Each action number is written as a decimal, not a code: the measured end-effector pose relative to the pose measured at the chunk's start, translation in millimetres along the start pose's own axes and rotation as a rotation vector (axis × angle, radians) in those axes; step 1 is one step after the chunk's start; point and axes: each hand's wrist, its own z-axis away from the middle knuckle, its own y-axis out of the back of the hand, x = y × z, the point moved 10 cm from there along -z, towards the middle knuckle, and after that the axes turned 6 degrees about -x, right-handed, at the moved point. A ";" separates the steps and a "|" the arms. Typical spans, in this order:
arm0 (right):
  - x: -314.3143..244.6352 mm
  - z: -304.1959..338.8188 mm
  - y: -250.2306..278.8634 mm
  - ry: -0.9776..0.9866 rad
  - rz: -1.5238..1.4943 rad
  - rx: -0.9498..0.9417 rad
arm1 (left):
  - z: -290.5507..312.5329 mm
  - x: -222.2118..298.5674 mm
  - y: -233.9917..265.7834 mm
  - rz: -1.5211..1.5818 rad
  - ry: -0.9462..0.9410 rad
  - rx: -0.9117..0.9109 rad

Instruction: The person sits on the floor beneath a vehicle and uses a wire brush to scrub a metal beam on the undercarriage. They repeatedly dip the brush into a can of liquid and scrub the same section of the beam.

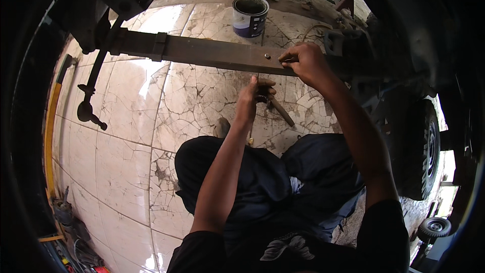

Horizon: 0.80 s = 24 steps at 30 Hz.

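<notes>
A long, rusty-brown leaf spring (pixel 202 53) stretches across in front of me, with a metal clamp band (pixel 160 46) around its left part. A small round bolt head (pixel 267 56) stands out on its upper face. Just right of that bolt, my right hand (pixel 309 63) pinches thumb and fingers together at the spring; whatever is between them is too small to name. Below the spring's near edge is my left hand (pixel 248 101), thumb up and fingers curled around something dark that is mostly hidden. A brown rod (pixel 283 111) slants down beside those fingers; whether they touch it is unclear.
Beyond the spring stands a paint can (pixel 250 17) on cracked tiles (pixel 126 156). A rod with a ball joint (pixel 87 111) hangs at the left, near a yellow bar (pixel 50 136). Tools (pixel 65 217) lie lower left. A tyre (pixel 429 151) and a small wheel (pixel 434 227) are at the right.
</notes>
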 end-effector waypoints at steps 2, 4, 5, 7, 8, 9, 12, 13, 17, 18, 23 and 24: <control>6.3 -1.2 -0.5 -0.122 -0.024 -0.023 | -1.5 -1.8 4.6 0.030 0.000 0.033; 2.7 -13.5 9.1 -0.213 0.073 -0.008 | -5.3 -1.3 5.6 0.033 -0.001 0.039; 2.3 -20.0 12.8 -0.258 0.117 0.005 | -6.5 0.9 5.1 0.027 0.000 0.039; 6.3 -22.3 8.9 -0.245 0.076 0.002 | -5.6 3.2 3.5 0.042 -0.010 0.081; 15.7 -16.5 6.6 -0.231 0.063 0.004 | -6.3 3.9 -0.3 0.054 -0.015 0.095; 14.7 -16.3 4.1 -0.201 0.044 0.003 | -5.0 5.2 3.0 0.058 -0.013 0.111; 10.4 6.7 -3.0 -0.210 0.041 -0.017 | 0.9 7.2 10.1 0.076 -0.017 0.151; 11.6 0.0 -3.2 -0.209 0.054 -0.008 | -1.3 10.4 12.9 0.082 -0.033 0.157; 16.8 -25.1 3.1 -0.296 0.070 0.014 | -7.5 4.0 6.9 0.103 -0.017 0.125; 13.8 -30.8 3.3 -0.318 0.060 0.013 | -7.5 3.3 7.9 0.101 -0.002 0.128; 8.3 0.9 0.6 -0.227 0.045 0.012 | -5.9 4.1 7.0 0.117 -0.001 0.156; 2.4 6.6 -1.0 -0.201 0.079 0.020 | -5.0 5.2 11.2 0.109 -0.004 0.174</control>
